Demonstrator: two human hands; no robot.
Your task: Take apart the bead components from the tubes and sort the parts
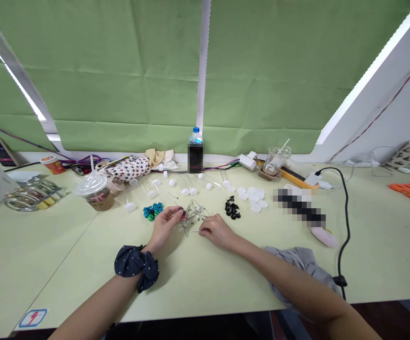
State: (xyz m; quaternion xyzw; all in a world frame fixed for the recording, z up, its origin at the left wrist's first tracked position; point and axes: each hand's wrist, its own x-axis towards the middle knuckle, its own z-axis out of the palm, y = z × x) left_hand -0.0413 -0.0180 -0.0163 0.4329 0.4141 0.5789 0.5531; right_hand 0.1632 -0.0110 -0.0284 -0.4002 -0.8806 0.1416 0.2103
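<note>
My left hand (165,224) is closed in a pinch on a small dark piece (181,209) with thin metal at it; its exact kind is too small to make out. Between the fingertips of my right hand (217,230) is a thin metal rod (195,231), pointing left. A loose heap of bent metal wires (192,213) lies between and just beyond both hands. Shiny blue and green balls (153,211) are clustered left of my left hand. Small black pieces (232,208) lie beyond my right hand, with thin white discs (253,197) farther right.
White caps (151,194) on clear tubes lie scattered behind the hands. A lidded drink cup (97,193) stands left, a bottle (196,137) at the back, and a clear cup (277,158) back right. A black cable (346,222) crosses the table's right side.
</note>
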